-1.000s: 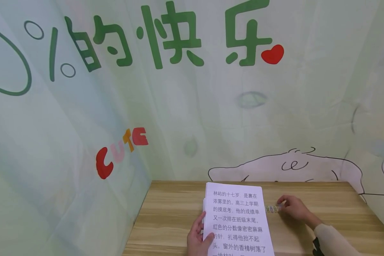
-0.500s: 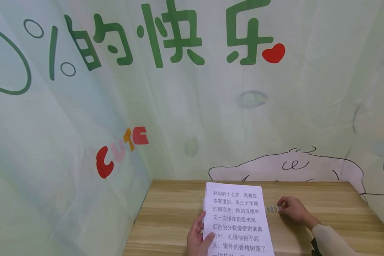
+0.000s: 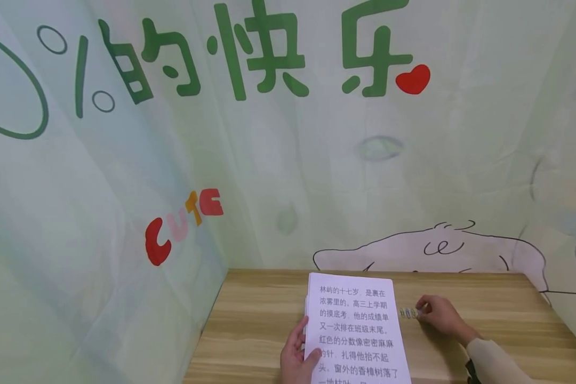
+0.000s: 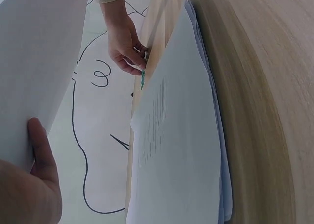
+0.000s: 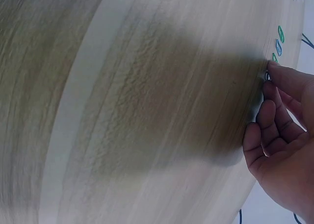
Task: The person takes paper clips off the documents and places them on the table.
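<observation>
My left hand (image 3: 297, 354) grips the left edge of several printed sheets of paper (image 3: 355, 325), thumb on top. Those sheets (image 4: 44, 52) stand over another paper stack (image 4: 181, 145) lying on the table in the left wrist view. To the right, my right hand (image 3: 441, 317) is down at the tabletop, its fingertips pinching a small paper clip (image 5: 268, 76), mostly hidden by the fingers. Beside it lie more paper clips in a short row, among them a green clip (image 5: 281, 34) and a blue clip (image 5: 278, 47).
The wood-grain table (image 3: 249, 320) meets a pale printed curtain (image 3: 288, 160) at its back edge. The same cloth hangs along the left and right sides. Bare tabletop shows left of the sheets and around the right hand.
The right fingers stay at the end of the clip row with only a slight shift. The left hand and the sheets keep their place; the view tilts slightly.
</observation>
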`<state>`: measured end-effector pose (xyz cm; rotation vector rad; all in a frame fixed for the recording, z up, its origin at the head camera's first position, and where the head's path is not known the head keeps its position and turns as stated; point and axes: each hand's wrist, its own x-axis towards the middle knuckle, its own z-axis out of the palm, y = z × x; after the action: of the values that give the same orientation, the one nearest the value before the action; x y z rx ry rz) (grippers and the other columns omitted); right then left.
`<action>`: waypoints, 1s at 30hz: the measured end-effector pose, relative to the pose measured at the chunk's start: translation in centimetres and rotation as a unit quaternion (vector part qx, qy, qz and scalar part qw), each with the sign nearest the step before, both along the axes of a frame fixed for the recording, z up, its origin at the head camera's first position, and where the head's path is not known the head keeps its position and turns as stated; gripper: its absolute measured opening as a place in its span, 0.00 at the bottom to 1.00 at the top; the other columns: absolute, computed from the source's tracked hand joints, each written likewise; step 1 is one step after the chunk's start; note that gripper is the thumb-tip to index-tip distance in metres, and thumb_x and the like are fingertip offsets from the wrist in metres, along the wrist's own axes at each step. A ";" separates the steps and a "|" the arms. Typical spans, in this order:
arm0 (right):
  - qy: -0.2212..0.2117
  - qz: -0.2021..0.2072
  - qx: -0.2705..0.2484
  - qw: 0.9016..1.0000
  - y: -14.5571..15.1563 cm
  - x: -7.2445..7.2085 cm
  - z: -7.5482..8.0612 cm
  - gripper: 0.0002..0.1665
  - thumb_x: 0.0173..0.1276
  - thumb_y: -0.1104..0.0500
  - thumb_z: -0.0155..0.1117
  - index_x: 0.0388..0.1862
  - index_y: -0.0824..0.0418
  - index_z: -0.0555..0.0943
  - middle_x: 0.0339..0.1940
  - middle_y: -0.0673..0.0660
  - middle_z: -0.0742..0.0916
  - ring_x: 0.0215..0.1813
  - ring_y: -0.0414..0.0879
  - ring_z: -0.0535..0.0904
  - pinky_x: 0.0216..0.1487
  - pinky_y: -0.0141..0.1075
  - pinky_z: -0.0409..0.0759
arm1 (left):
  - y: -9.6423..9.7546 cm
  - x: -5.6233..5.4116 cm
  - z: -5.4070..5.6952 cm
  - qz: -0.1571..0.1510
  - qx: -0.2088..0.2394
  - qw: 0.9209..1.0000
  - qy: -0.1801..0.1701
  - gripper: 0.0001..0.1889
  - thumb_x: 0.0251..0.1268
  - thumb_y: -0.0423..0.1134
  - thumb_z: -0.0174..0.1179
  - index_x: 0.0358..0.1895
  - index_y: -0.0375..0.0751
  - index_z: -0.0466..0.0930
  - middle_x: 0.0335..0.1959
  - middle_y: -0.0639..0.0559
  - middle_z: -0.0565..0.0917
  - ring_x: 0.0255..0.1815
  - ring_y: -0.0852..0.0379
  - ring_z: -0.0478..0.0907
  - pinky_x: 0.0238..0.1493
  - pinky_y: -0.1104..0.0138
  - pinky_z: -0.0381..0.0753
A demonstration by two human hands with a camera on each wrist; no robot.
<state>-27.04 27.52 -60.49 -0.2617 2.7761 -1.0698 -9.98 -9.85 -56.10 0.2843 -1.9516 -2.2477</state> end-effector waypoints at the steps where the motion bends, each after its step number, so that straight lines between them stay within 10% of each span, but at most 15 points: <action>1: 0.002 0.000 0.000 1.000 0.1 0.0 0.0 0.09 0.63 0.69 0.73 0.42 0.67 0.85 0.34 0.55 0.87 0.36 0.47 0.80 0.36 0.36 0.80 | -0.1 0.0 -0.1 0.000 -0.004 1.000 0.002 0.40 0.55 0.16 0.61 0.76 0.35 0.71 0.44 0.42 0.82 0.37 0.51 0.88 0.39 0.63 0.92; 16: 0.024 0.005 0.001 1.000 0.2 0.6 0.6 0.12 0.67 0.64 0.72 0.47 0.67 0.85 0.31 0.53 0.85 0.34 0.45 0.78 0.30 0.34 0.78 | -5.4 -0.4 -2.8 0.012 -0.054 0.998 0.004 0.40 0.56 0.15 0.60 0.77 0.31 0.67 0.41 0.39 0.81 0.36 0.53 0.89 0.38 0.64 0.92; 30: 0.028 0.015 0.036 0.999 0.2 0.8 1.6 0.14 0.66 0.64 0.72 0.49 0.66 0.85 0.31 0.52 0.84 0.32 0.45 0.77 0.29 0.35 0.78 | -12.2 -1.3 -2.5 0.062 -0.125 0.986 -0.089 0.39 0.62 0.18 0.62 0.79 0.38 0.67 0.46 0.40 0.84 0.37 0.50 0.88 0.36 0.63 0.90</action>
<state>-26.21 27.70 -58.92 -0.3281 2.8438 -0.9691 -11.31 -22.02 -58.65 0.5746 -2.2096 -1.9334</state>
